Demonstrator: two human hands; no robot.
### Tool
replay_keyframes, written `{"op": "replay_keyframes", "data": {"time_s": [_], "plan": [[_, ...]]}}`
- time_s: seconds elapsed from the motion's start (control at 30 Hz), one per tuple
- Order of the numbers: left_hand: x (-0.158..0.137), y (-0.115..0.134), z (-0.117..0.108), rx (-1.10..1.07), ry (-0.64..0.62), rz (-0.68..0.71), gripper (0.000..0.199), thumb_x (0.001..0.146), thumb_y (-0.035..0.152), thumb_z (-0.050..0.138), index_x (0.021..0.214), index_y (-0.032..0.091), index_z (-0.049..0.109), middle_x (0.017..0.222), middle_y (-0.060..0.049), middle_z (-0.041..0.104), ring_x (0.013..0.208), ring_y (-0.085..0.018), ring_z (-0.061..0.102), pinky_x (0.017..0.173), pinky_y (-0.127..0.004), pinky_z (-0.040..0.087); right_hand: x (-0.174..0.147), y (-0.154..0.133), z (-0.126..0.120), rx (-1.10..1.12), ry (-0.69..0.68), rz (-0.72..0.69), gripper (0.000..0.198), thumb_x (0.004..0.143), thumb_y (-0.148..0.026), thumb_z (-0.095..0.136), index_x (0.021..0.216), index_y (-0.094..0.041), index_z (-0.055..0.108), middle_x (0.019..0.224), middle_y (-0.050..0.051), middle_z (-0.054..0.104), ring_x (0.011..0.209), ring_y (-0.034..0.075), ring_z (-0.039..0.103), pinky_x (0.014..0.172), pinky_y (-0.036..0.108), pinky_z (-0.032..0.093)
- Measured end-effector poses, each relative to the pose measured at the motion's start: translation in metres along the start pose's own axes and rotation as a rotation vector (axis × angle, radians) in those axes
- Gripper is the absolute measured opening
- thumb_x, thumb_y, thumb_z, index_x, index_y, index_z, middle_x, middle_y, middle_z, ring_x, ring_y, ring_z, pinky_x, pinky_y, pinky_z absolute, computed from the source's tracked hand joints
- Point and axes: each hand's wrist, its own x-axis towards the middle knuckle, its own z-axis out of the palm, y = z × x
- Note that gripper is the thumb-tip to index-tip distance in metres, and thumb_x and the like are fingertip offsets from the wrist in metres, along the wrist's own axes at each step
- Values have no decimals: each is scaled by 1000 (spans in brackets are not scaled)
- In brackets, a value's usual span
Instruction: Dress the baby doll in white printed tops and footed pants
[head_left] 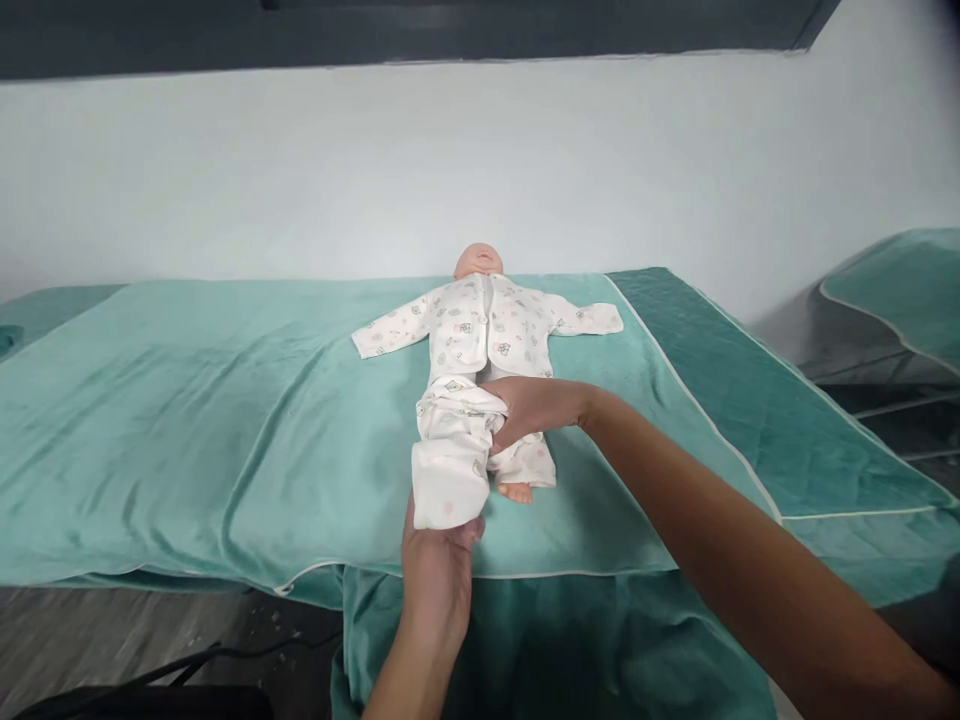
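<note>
A baby doll [478,260] lies on its back, arms spread, in a white printed jacket [454,322]. White printed trousers [451,465] cover its legs. My right hand [529,408] is closed on the bunched trouser cloth at the thigh of the leg on the left. Beneath that leg's cuff, my left hand [439,545] supports the leg end with its thumb out to the right. Its other fingers are hidden by the cloth, and so is the foot there. From the other trouser leg a bare doll foot [515,492] sticks out.
A light green cover [187,430] spreads under the doll, with a darker green quilted cover [757,400] to the right. The white wall [337,170] rises behind. A dark cable [240,652] runs by the floor at lower left. Another green-covered surface [907,290] stands at far right.
</note>
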Motion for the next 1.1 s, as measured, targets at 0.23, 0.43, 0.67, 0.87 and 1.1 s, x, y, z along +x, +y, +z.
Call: {"op": "replay_keyframes", "data": {"time_s": [0.23,0.43,0.67,0.87,1.1], "plan": [[22,4,11,128,-45,127,34,65,32,77,94,22,64,98,-4,71,91,-19,65,78,-30,53,3,1,6,57,122,15,41,69,-28,76,109,-21,68,112,3,71,108,26,62,87,35,50],[59,25,3,313,-79,75,43,65,31,72,101,19,53,79,0,67,66,-14,62,60,-26,48,8,3,11,104,247,68,27,73,-26,64,100,-22,68,79,-1,68,68,16,59,62,28,47],[96,44,8,787,-150,330,21,84,32,55,101,23,45,72,4,60,59,-12,54,55,-22,39,15,6,15,48,416,170,17,68,-16,55,83,-21,57,52,-4,55,54,17,56,52,27,41],[105,45,7,860,-193,431,15,89,34,48,97,23,43,79,1,61,63,-13,52,59,-24,40,6,0,13,32,330,118,29,73,-24,62,102,-21,59,82,1,67,68,17,62,58,27,46],[91,41,-7,894,-167,498,20,87,37,54,100,21,50,85,0,63,77,-16,58,71,-27,45,2,-6,10,-115,186,41,34,63,-30,78,94,-20,68,99,3,71,91,24,63,74,31,48]]}}
